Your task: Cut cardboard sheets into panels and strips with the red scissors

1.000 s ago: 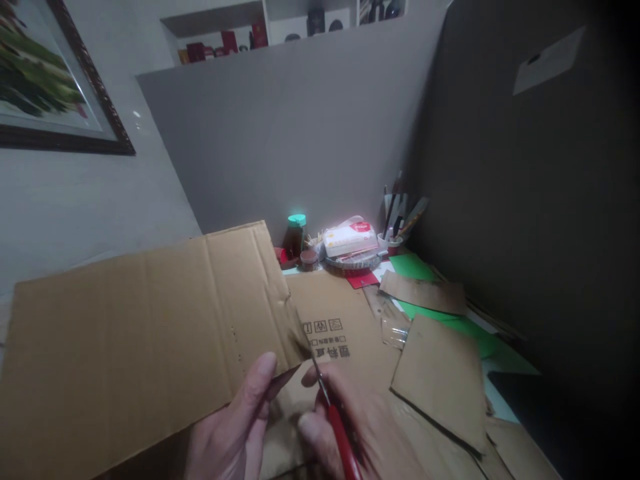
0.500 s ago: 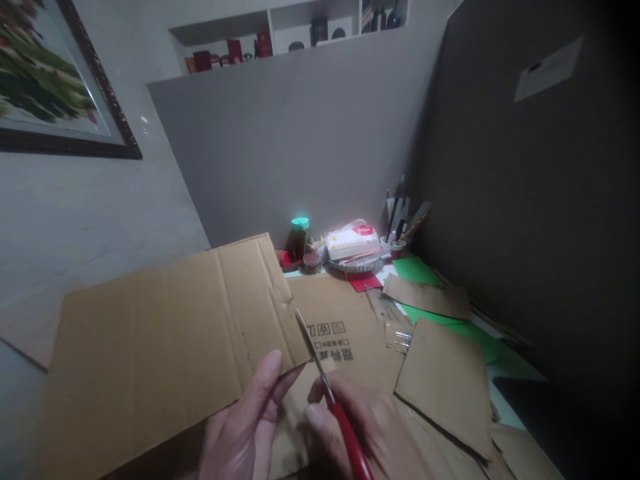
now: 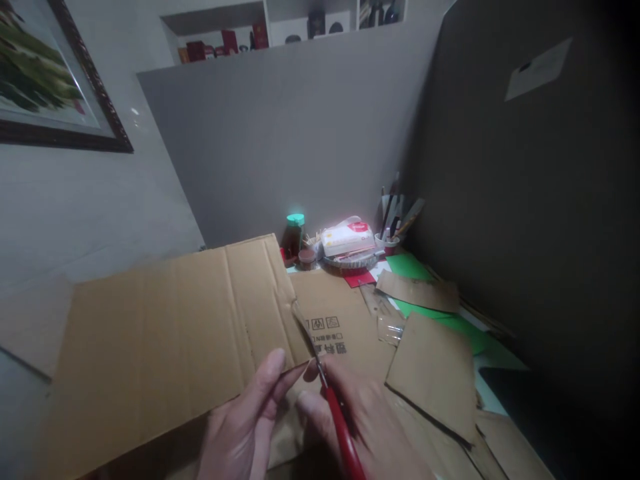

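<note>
My left hand pinches the near right corner of a large brown cardboard sheet, thumb on top, holding it raised over the desk. My right hand grips red-handled scissors. Their metal blades point away from me and run along the sheet's right edge, the tip near a notch in that edge. Under them lies another cardboard piece with printed black characters.
Loose cardboard pieces lie on green paper at the right. At the back stand a green-capped jar, a tissue pack on a dish and a cup of pens. A dark panel walls the right side.
The scissor blades have advanced farther up the sheet's right edge. The view shifted slightly; both hands keep their grip.
</note>
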The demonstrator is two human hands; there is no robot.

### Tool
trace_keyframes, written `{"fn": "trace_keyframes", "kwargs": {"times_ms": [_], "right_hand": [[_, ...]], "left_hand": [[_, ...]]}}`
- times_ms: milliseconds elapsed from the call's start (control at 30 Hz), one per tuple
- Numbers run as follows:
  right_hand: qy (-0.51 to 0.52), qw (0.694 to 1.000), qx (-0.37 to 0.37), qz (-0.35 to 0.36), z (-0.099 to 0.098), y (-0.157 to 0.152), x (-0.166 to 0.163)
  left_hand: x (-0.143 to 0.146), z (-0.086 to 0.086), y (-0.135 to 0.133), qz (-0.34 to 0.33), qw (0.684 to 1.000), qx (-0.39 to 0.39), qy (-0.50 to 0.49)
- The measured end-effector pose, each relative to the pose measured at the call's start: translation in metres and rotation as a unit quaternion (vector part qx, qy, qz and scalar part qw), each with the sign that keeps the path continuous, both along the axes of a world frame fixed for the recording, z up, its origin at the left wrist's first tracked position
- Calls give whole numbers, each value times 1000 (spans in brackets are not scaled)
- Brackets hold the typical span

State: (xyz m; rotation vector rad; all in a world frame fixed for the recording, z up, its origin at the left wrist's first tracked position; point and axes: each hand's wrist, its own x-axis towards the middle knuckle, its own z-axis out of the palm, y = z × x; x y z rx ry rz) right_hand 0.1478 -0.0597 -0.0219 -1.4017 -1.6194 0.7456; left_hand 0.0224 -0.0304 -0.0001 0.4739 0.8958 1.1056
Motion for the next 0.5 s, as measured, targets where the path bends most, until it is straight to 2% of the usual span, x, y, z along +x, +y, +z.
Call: {"fn": "trace_keyframes", "kwargs": {"times_ms": [300,500], "right_hand": [[-51,998,-7,-21,-3,-6,0],[-13,999,-52,-1,3,-3,1]], "left_hand": [[0,-2,0,-1,1000,14,17],[0,-5,0,-6,999,40,27]]}}
